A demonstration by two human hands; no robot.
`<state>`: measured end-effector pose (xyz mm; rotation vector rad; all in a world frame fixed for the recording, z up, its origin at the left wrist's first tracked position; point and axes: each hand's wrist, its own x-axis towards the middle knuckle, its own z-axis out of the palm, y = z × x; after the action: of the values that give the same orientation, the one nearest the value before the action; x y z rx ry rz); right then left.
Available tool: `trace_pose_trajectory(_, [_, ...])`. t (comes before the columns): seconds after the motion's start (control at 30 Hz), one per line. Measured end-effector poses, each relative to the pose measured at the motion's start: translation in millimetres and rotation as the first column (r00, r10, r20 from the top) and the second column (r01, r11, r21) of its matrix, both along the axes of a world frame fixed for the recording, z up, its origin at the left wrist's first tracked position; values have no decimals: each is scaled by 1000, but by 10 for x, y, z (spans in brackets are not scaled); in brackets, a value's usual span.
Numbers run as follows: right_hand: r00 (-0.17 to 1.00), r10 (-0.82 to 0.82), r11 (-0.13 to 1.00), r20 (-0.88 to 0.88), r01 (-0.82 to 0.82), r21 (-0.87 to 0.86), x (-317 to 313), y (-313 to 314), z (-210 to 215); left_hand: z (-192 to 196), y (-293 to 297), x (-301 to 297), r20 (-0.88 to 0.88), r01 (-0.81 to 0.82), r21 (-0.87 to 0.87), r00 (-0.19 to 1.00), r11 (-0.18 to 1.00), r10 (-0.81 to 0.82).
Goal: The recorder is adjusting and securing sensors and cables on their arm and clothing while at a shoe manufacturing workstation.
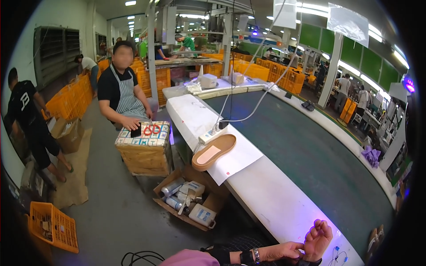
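Observation:
Close to the lower right corner, my left hand [290,251] reaches across to my right wrist, its fingers closed against the wrist's inner side near a dark wristband [309,262]. What those fingers pinch, if anything, is too small to make out. My right hand [318,239] is turned palm up over the white worktop, empty, with its fingers loosely curled and apart. A metal watch [256,256] circles my left wrist. Beside my right hand lie thin wires with small blue parts [339,253]. Farther along the worktop, a brown shoe sole [227,144] with a pale patch rests on white paper [242,165].
A white power strip [213,134] with cables adjoins the sole. The green conveyor belt [284,119] runs to the right. On the floor stand a carton of bottles [171,177] and an orange crate [60,232]. A person in a striped apron [129,91] sits by a box [144,157].

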<state>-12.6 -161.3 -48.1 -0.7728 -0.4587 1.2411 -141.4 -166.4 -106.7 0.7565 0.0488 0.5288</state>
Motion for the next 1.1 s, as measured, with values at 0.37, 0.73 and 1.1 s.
trace_pose_trajectory(0.37, [1000, 29, 999, -2, -29, -15, 91, 137, -242, -364, 189, 188, 71, 172, 123, 981, 977, -182])
trace_pose_trajectory(0.73, [997, -24, 996, -75, 17, -85, 207, 107, -491, -389, 142, 231, 63, 224, 5, 972, 974, -224])
trace_pose_trajectory(1.1, [984, -153, 986, -91, 147, -75, 550, -136, -532, -481, 105, 478, -113, 248, 70, 964, 966, -239])
